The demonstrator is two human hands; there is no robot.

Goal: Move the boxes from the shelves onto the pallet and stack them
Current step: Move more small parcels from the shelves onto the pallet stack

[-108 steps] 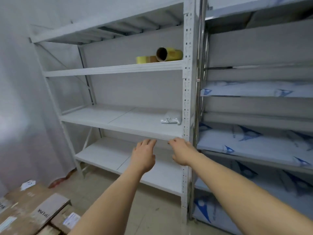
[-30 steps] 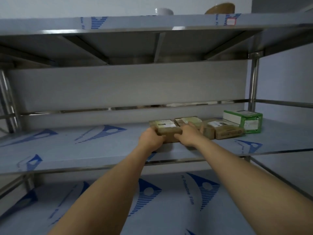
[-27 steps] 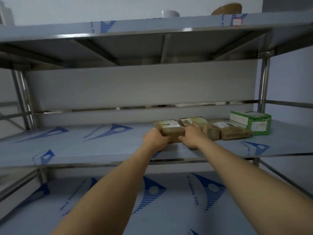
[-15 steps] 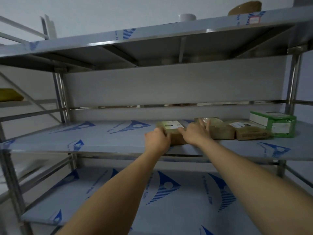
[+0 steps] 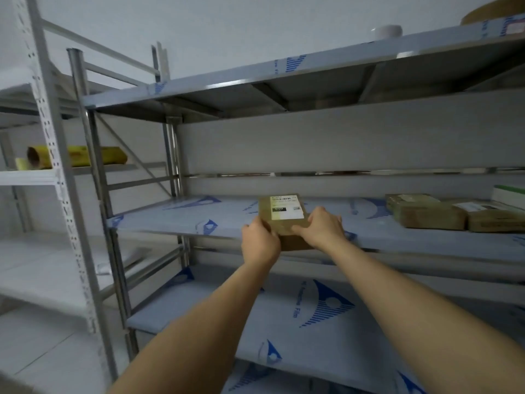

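A small brown cardboard box (image 5: 284, 216) with a white shipping label on top is at the front edge of the middle steel shelf (image 5: 176, 220). My left hand (image 5: 260, 244) grips its left near corner and my right hand (image 5: 322, 230) grips its right side, so the box is held between both. Its near end sticks out past the shelf edge. Two more brown boxes (image 5: 426, 213) lie further right on the same shelf, beside a green and white box (image 5: 510, 193) cut off by the frame's edge. No pallet is in view.
The steel rack has a shelf above (image 5: 312, 78) and one below (image 5: 298, 322), both covered in blue-printed film. A white rack (image 5: 56, 177) stands to the left with yellow rolls (image 5: 79, 156) on it. A white bowl (image 5: 386, 31) sits on the top shelf.
Both hands closed on the labelled box and drew it left and toward me, away from the other boxes. The view has swung left, showing the white rack.
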